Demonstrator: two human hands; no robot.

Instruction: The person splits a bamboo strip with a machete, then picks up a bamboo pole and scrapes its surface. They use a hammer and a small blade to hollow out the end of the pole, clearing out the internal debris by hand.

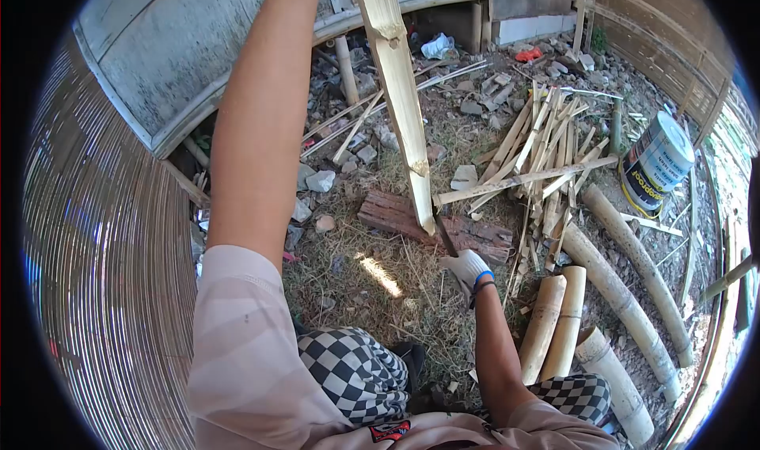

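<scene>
A long split bamboo slat (400, 94) stands tilted, with its lower tip resting on a weathered wooden block (388, 211) on the ground. My left arm (261, 133) reaches up beside the slat and leaves the frame at the top, so my left hand is hidden. My right hand (467, 269), in a white glove, is closed around the handle of a dark-bladed knife (445, 238). The blade points up toward the slat's lower tip at the block.
A pile of split bamboo strips (546, 149) lies right of the block. Whole bamboo poles (625, 292) and short cut sections (554, 323) lie by my right knee. A paint can (657, 161) lies at the right. Woven bamboo wall (111, 276) at the left; rubble behind.
</scene>
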